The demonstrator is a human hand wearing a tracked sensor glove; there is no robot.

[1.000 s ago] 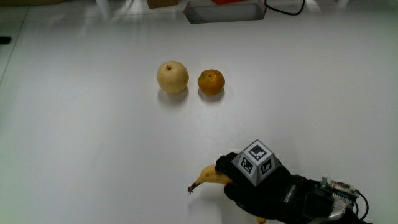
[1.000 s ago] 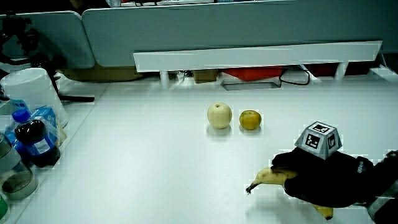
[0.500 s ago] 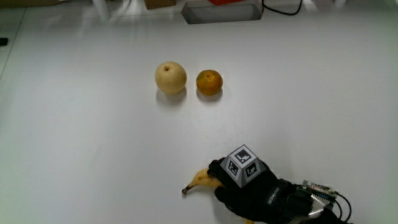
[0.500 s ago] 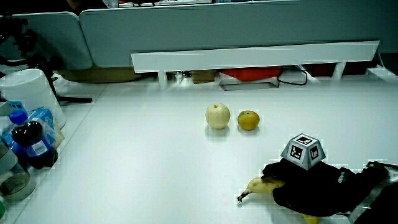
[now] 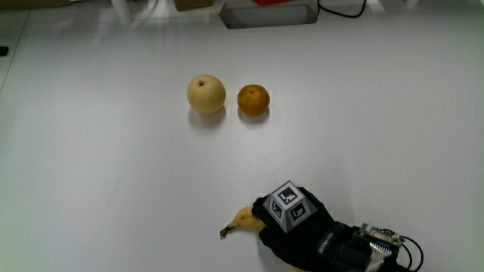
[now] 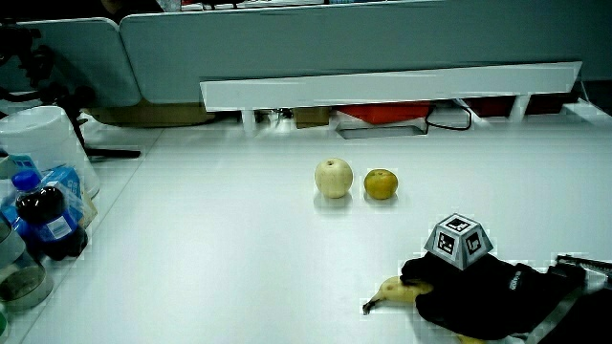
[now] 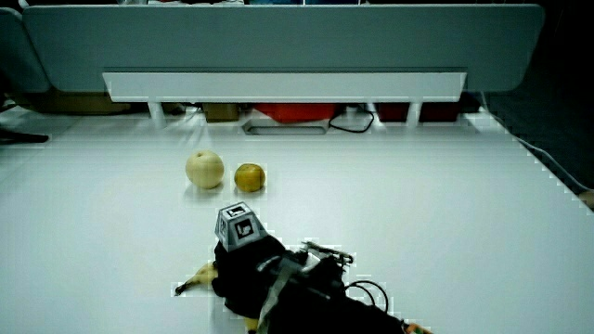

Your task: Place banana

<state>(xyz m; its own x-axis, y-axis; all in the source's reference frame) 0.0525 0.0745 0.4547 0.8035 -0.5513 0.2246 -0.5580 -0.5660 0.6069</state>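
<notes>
- Hand point(image 5: 302, 230): black fabric glove, patterned cube point(image 5: 288, 205) on its back, low on the counter point(image 5: 113, 174) near the person's edge. Also seen in both side views point(image 6: 478, 296) point(image 7: 251, 269).
- Grip: fingers curled over the banana point(image 5: 243, 221), grasping its middle. Hand covers most of the fruit.
- Banana: yellow, curved, smooth skin. Tapered stem end with dark tip pokes out past the fingers and lies on the counter. In a side view point(image 6: 390, 291) the stem end looks down on the surface. In a side view point(image 7: 200, 276) only the tip shows beside the glove.
- Forearm: some small hardware with thin cables point(image 5: 386, 240) strapped at the wrist.
- Counter: white, smooth, slightly glossy, flat.
- Pear point(image 5: 206, 94): pale yellow, round, matte. Orange point(image 5: 253, 100): round, dimpled skin, just beside the pear, not touching. Both sit well apart from the hand, farther from the person.
- Open room: wide bare surface between banana and the two fruits.
- Low partition point(image 6: 382, 91) with a white rail closes the counter's end. Red item and black cable under it.
- Side edge of the counter in a side view: bottles point(image 6: 43, 220) and a white tub point(image 6: 43, 143), well apart from the hand.
</notes>
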